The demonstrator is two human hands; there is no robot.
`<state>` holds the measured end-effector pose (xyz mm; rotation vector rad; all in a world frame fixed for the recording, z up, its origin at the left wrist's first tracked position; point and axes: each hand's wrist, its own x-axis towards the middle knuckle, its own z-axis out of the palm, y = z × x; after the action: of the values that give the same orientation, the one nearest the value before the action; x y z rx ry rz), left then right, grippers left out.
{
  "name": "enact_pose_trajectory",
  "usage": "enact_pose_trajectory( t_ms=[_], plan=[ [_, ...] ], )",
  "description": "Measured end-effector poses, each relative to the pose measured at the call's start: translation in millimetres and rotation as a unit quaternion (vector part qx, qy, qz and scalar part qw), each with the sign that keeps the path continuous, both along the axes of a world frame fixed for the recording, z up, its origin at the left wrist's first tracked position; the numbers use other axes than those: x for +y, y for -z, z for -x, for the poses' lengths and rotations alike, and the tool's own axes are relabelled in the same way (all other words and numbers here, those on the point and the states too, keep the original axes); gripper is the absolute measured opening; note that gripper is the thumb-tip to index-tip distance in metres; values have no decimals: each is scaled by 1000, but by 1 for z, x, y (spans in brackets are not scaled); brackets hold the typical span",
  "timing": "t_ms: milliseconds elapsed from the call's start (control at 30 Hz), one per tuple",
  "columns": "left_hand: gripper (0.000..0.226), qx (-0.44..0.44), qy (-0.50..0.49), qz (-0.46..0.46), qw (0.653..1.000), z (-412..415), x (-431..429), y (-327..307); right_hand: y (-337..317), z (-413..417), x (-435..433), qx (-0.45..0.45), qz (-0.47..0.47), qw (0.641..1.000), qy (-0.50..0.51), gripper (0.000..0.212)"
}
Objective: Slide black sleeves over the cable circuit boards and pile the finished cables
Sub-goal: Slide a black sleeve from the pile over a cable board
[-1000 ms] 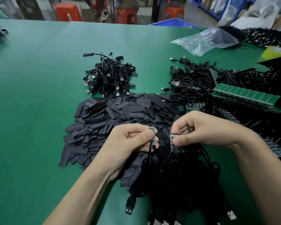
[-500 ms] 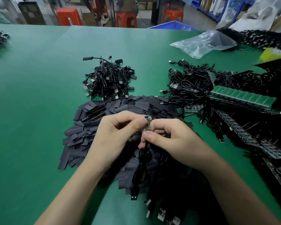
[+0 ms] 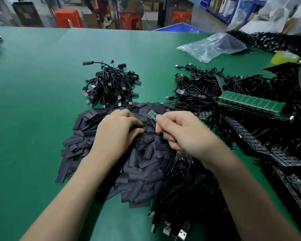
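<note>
- left hand (image 3: 118, 131): palm down on the heap of black sleeves (image 3: 146, 164), fingers bent, tips touching the top pieces. It cannot be told whether thumb and forefinger have pinched one.
- right hand (image 3: 182, 134): fingers curled, with thumb and forefinger pinching a small circuit board (image 3: 152, 114). The board is blurred and is held over the far part of the heap, near the other hand's fingertips.
- black sleeves: short flat strips in a loose, wide heap at the middle of the green table mat (image 3: 33, 105), under both hands.
- pile of finished cables (image 3: 109, 86): a compact black bundle just beyond the sleeve heap, with many USB plugs showing at its near and left edges.
- heap of bare cables (image 3: 181, 197): lies under the right forearm and overlaps the near right side of the sleeves. Its USB plugs (image 3: 182, 233) lie at the near edge.
- cable tangle (image 3: 198, 87): right of the finished pile, beyond the right hand.
- green board panel (image 3: 250, 103): a long strip lying on dark stock at the right.
- dark board strips (image 3: 268, 150): several, running along the table's right side.
- clear plastic bag (image 3: 214, 46): crumpled, far right.
- yellow tape roll (image 3: 285, 57): right of the bag.
- blue bin (image 3: 179, 27) and orange stools (image 3: 68, 19): beyond the table's far edge.
</note>
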<state>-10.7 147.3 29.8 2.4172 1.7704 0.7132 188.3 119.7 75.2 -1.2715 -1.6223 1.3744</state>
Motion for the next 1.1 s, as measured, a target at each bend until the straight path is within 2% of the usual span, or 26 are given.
enact_pose_trajectory(
  t_ms=[67,133,200,233,300,367,467,567,600,667,733,900,1100],
  plan=[
    [20,5,9,-14,1000,2,-1,-1,12,4,0,-63,-31,997,23,39],
    [18,-13,2,-50,999,2,-5,-2,21,5,-1,-73,-54,995,50,38],
    [13,-114,1,-50,992,1,-13,-1,26,6,-2,-57,-75,993,71,35],
    [11,-200,9,-11,980,-1,-17,0,27,6,-3,-56,-87,992,77,36],
    [14,-346,47,91,933,-3,-27,1,29,7,-6,-61,-106,990,71,39],
    [19,-395,79,113,908,-3,-36,3,31,7,-9,-65,-119,989,63,39],
    [23,-425,86,114,894,-3,-42,7,34,4,-11,-61,-118,989,69,32],
    [18,-444,73,109,887,-8,-47,11,38,2,-11,-32,-99,994,43,21],
    [15,-424,73,89,898,-9,-50,12,40,2,-11,-26,-97,994,43,19],
    [24,-347,75,22,935,-8,-53,12,43,1,-10,-23,-98,994,50,18],
    [28,-313,75,-29,946,-8,-53,12,44,2,-11,-13,-101,994,42,18],
    [24,-377,43,-21,925,-2,-50,12,41,-1,-11,15,-75,997,34,40],
    [19,-408,26,6,913,5,-49,14,38,-1,-16,-55,-109,992,18,37]
  ],
)
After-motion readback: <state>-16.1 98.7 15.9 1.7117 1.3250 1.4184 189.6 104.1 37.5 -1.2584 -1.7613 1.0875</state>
